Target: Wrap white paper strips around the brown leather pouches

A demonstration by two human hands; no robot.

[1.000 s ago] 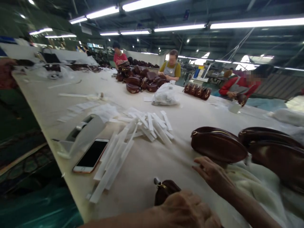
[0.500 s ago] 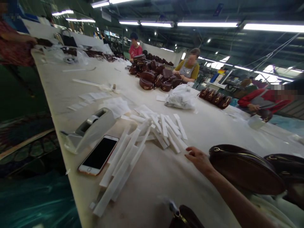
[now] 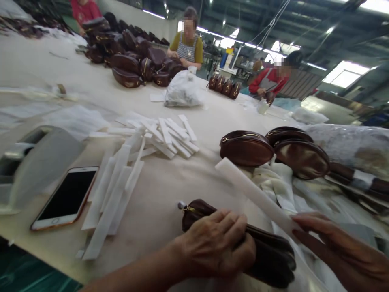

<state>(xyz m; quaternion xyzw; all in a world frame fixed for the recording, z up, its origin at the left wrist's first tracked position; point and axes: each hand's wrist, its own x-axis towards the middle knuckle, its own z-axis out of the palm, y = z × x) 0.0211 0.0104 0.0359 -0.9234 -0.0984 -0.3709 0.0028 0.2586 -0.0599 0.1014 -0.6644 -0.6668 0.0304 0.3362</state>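
My left hand (image 3: 220, 243) lies over a dark brown leather bag (image 3: 270, 251), its fingers curled and closed on the top near the zipper. A small ring with a wrapped pull hangs at the bag's far left end. Between the thumb and fingers of my right hand (image 3: 337, 247) is the end of a flat white strip (image 3: 252, 188). This strip slants up and left, above the bag. A loose pile of similar white strips (image 3: 112, 194) is spread on the table to the left of my hands.
Left of the strips lie a phone (image 3: 65, 198) and a grey tape dispenser (image 3: 39, 166). Finished-looking brown bags (image 3: 246, 148) stand at right, near crumpled white material (image 3: 273, 182). Further back are a white plastic bag (image 3: 184, 89), heaped brown bags (image 3: 127, 69) and people working.
My right hand has come back from beside the strip pile and now holds one strip. My left hand has come into view on the bag. The view has swung right.
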